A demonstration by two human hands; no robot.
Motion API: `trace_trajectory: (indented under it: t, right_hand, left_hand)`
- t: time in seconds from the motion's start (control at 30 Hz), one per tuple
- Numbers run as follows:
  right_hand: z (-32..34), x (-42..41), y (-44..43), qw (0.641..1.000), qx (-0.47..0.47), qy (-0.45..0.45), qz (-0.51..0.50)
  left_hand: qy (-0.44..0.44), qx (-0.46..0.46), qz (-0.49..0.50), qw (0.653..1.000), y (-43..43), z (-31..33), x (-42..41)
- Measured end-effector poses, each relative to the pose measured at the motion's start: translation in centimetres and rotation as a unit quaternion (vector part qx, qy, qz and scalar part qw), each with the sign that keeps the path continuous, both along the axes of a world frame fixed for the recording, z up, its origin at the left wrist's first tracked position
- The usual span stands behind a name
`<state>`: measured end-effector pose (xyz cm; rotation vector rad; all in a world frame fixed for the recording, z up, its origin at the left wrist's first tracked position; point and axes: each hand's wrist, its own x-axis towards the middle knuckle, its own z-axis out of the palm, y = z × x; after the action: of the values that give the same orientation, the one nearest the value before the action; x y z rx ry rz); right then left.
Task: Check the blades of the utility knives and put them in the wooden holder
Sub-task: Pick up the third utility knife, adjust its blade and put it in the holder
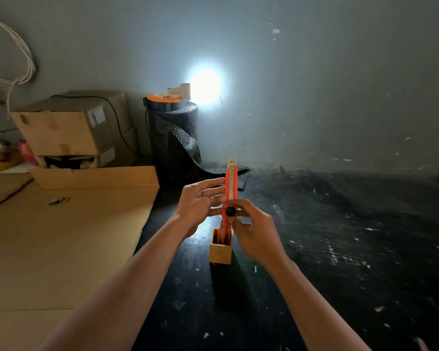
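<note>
I hold a red utility knife [231, 182] upright above the wooden holder [221, 250], its short metal blade tip sticking out at the top. My left hand [200, 202] grips the knife's left side with fingers spread along the handle. My right hand [254, 231] pinches the lower part, at the black lock wheel. The small square wooden holder stands on the dark table just below my hands, and red knife handles show inside it.
A large flat cardboard sheet [61, 249] covers the table's left side, with a small metal piece [58, 200] on it. Cardboard boxes [71, 125] are stacked at the back left. A black roll [174, 138] with a bright lamp [205, 86] behind it stands against the wall.
</note>
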<state>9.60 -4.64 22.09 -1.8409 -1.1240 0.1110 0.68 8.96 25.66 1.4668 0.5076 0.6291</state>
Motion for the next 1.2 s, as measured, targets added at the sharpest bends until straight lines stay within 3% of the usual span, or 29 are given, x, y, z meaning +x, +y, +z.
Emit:
trace_trajectory:
  t: [1.2]
  right_hand:
    - [-3.0, 1.8, 1.1, 1.000, 0.014, 0.002, -0.002]
  left_hand:
    - [-0.008, -0.046, -0.005, 0.999, 1.1, -3.1, 1.5]
